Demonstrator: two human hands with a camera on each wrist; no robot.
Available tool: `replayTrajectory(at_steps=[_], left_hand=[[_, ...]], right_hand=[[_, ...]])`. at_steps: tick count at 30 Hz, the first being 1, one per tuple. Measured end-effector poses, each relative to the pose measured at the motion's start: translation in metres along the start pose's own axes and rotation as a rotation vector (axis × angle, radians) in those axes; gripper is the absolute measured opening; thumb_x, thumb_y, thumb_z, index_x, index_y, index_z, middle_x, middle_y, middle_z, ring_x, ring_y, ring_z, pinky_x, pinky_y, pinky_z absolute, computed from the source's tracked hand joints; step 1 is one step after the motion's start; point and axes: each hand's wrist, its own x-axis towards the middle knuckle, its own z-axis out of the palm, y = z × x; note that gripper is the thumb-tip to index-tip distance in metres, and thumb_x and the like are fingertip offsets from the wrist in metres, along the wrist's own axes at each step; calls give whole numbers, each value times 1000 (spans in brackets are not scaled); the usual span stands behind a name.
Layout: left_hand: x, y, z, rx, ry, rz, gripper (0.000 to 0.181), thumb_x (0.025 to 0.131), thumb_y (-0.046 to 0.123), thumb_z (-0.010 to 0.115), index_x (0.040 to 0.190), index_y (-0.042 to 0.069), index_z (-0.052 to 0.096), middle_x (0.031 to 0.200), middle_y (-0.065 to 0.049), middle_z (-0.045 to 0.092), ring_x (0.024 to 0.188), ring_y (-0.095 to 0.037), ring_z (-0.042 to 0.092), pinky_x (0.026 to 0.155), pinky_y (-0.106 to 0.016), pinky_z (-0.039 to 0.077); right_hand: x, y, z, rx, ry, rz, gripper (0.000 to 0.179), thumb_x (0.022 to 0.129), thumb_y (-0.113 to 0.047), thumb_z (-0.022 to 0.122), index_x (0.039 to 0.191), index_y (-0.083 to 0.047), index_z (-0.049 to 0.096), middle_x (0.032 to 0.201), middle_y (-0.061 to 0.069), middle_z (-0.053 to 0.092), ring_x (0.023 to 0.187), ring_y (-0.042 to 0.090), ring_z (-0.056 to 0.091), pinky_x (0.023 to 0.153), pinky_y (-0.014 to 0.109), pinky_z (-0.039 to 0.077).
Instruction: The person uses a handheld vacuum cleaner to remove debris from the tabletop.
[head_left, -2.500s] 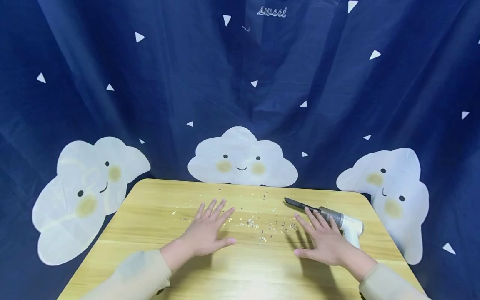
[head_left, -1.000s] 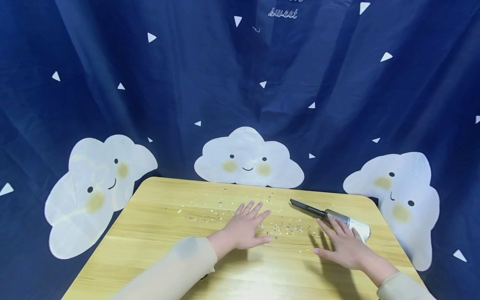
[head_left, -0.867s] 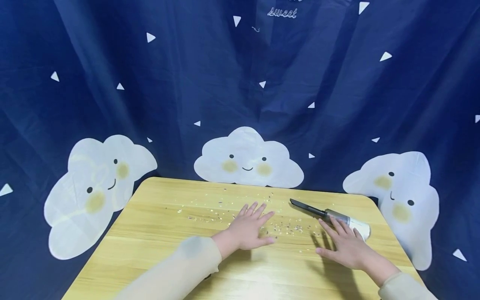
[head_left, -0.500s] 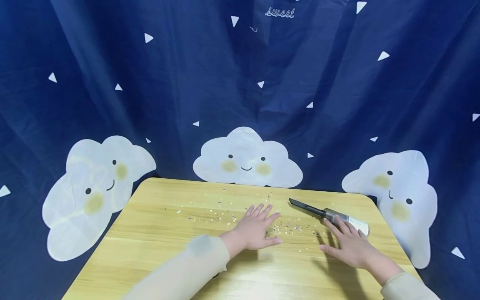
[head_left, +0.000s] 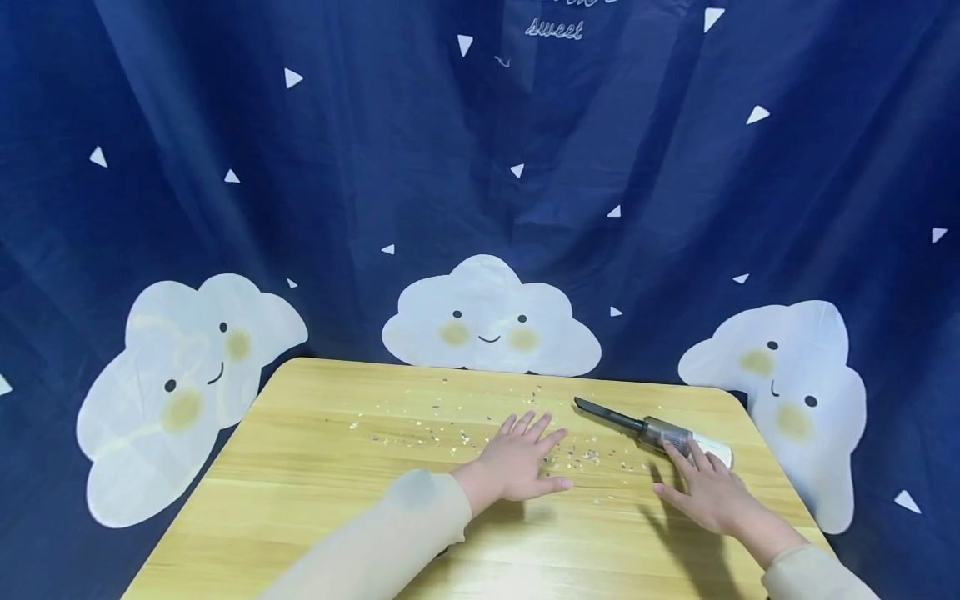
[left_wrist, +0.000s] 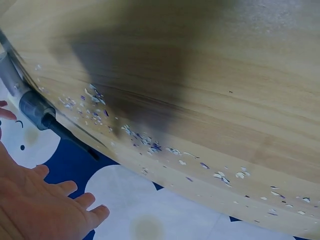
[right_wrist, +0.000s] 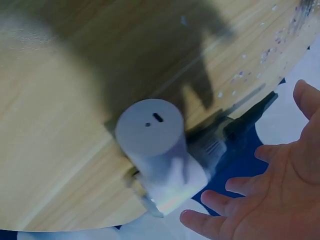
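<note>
A handheld vacuum cleaner [head_left: 663,433] lies on the right of the wooden table, with a white body, a grey translucent cup and a black crevice nozzle [head_left: 606,413]. My right hand [head_left: 708,496] hovers by its body, fingers spread; the right wrist view shows the palm apart from the white handle end [right_wrist: 150,127]. Small white and purple paper scraps [head_left: 588,457] are scattered across the table's middle and far part. Over them my left hand [head_left: 517,462] is held with spread fingers, holding nothing and hiding some scraps. The left wrist view shows a gap between palm and table.
The light wooden table [head_left: 300,492] has rounded far corners. Right behind its far edge hangs a dark blue curtain [head_left: 337,167] with white triangles and smiling clouds [head_left: 491,292]. Both hands cast shadows on the tabletop.
My left hand has moved right over the scraps, uncovering those on the left. My right hand has shifted right and slightly nearer the table's front. The vacuum cleaner stays on the table.
</note>
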Motion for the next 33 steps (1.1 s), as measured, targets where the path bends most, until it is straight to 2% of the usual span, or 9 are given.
replayTrajectory(at_steps=[3, 9, 15, 17, 20, 23, 26, 30, 33], left_hand=[[2, 1, -1, -7, -1, -10, 85, 93, 80, 27, 161, 29, 19, 167, -5, 14, 152, -32, 13, 122, -51, 11], [12, 5, 1, -14, -1, -4, 84, 94, 78, 28, 161, 29, 21, 166, -5, 15, 152, -31, 14, 122, -50, 12], [11, 6, 5, -9, -6, 4, 84, 93, 79, 24, 160, 28, 24, 165, -6, 23, 150, -31, 22, 121, -49, 16], [11, 6, 7, -20, -7, 1, 82, 95, 77, 28, 160, 28, 25, 164, -6, 24, 150, -31, 23, 121, -49, 17], [12, 6, 10, -26, -5, -6, 79, 96, 74, 32, 160, 28, 25, 164, -6, 25, 150, -31, 23, 121, -49, 17], [13, 7, 13, -27, -3, -9, 77, 97, 73, 33, 159, 28, 26, 164, -6, 25, 149, -31, 24, 121, -50, 18], [15, 8, 16, -37, -7, -5, 77, 97, 72, 33, 159, 26, 27, 164, -6, 25, 149, -31, 24, 121, -50, 18], [17, 9, 18, -50, -2, 2, 78, 97, 72, 32, 159, 24, 29, 164, -7, 26, 149, -31, 25, 121, -49, 19], [19, 10, 19, -39, 20, 8, 77, 98, 71, 33, 158, 23, 32, 163, -7, 29, 148, -30, 28, 120, -48, 21]], right_hand=[[0, 6, 5, 1, 12, -8, 79, 98, -56, 54, 150, 2, 38, 146, 45, 27, 123, 70, 33, 90, 80, 35], [-2, 9, 4, 3, -3, 14, 79, 99, -54, 55, 148, 6, 39, 143, 48, 28, 120, 72, 35, 87, 78, 38], [-2, 12, 4, 5, -36, 54, 82, 98, -56, 54, 148, 7, 38, 139, 49, 31, 120, 72, 33, 84, 75, 43], [-2, 13, 4, 8, -49, 79, 83, 98, -57, 54, 147, 8, 37, 139, 49, 30, 120, 73, 31, 83, 76, 43], [-1, 18, 6, -10, -44, 98, 83, 97, -56, 56, 142, 13, 42, 131, 48, 36, 114, 71, 37, 81, 74, 45], [1, 24, 7, -6, -15, 121, 75, 96, -48, 61, 132, 15, 48, 116, 43, 43, 99, 61, 51, 79, 70, 49], [3, 30, 7, 30, 1, 165, 67, 94, -40, 65, 127, 16, 47, 104, 37, 46, 85, 48, 58, 72, 65, 52], [7, 36, 5, 91, 4, 269, 62, 93, -34, 64, 118, 19, 43, 94, 31, 53, 73, 38, 60, 62, 57, 52], [8, 40, 5, 123, -23, 362, 62, 93, -38, 61, 111, 19, 44, 86, 27, 58, 70, 33, 58, 58, 52, 51]])
